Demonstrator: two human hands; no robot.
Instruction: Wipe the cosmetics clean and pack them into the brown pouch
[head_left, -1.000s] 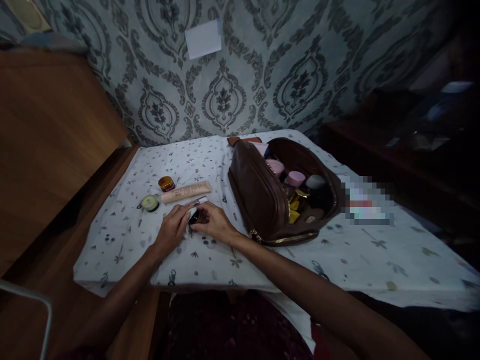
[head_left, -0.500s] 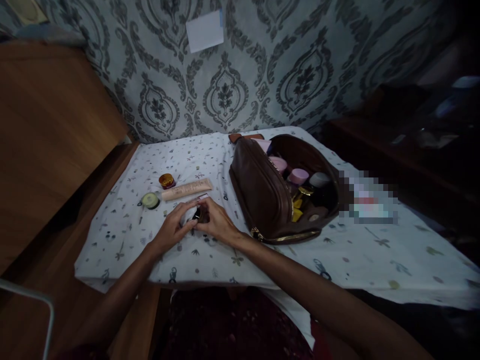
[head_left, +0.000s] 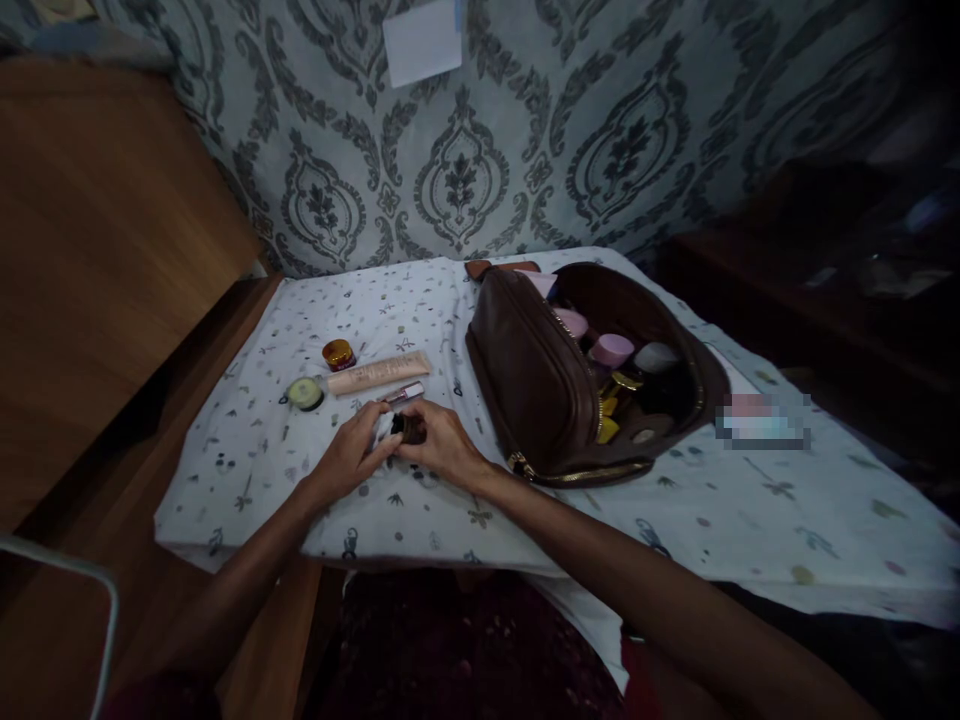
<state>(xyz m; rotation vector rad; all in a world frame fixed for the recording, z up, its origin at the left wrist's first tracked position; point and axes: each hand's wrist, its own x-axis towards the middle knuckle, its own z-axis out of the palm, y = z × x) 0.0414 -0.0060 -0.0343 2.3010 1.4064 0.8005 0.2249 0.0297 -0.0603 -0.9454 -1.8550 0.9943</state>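
Observation:
Close together over the cloth, both my hands are at work on small items. My left hand (head_left: 356,448) is closed round a white crumpled piece (head_left: 385,427) that looks like a wipe or tissue. Between the fingers of my right hand (head_left: 444,440) is a small dark container (head_left: 412,429), its far side touching or nearly touching the white piece. Fingers cover much of both. Just beyond my fingertips lies a slim shiny tube (head_left: 403,393). Behind it are a beige squeeze tube (head_left: 380,373), a pale green-topped round jar (head_left: 305,393) and an amber jar (head_left: 339,354).
To the right, a brown cosmetic bag (head_left: 536,375) gapes unzipped, with several pink, grey and gold-topped items inside. A blurred-out packet (head_left: 761,418) lies beyond it. White patterned cloth (head_left: 247,430) covers the table. A wooden cabinet (head_left: 112,250) stands left; papered wall rises behind.
The view has shifted slightly. My right hand has drawn back a little, showing more of the dark container. The slim shiny tube is now more visible above my fingers.

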